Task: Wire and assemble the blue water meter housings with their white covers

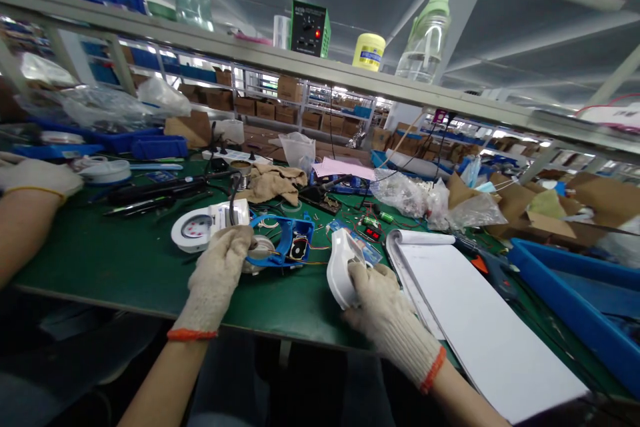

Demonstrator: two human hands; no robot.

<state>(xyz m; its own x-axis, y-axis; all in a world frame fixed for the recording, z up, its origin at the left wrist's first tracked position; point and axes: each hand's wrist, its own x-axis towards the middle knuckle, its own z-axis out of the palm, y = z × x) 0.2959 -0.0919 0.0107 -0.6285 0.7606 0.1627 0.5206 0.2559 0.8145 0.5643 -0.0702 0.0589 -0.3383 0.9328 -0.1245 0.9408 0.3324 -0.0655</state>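
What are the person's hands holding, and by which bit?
The right hand grips a white shell by its right side. Whether the left hand, at the blue housing, grips can't be told.

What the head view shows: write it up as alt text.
A left hand gloved in orange-cuffed white knit touches a blue plastic housing; the right hand, gloved alike, holds a curved white plastic shell over a cluttered green workbench. A white paper pad lies right; another person's gloved hand is far left.

Cool, even, moderate light brightens the white shell (339, 270) and the paper (470, 307), while deep shadow sits beneath the tabletop (150, 280), wide-angle distortion stretches the edges, and the far boxes (289, 89) look soft.
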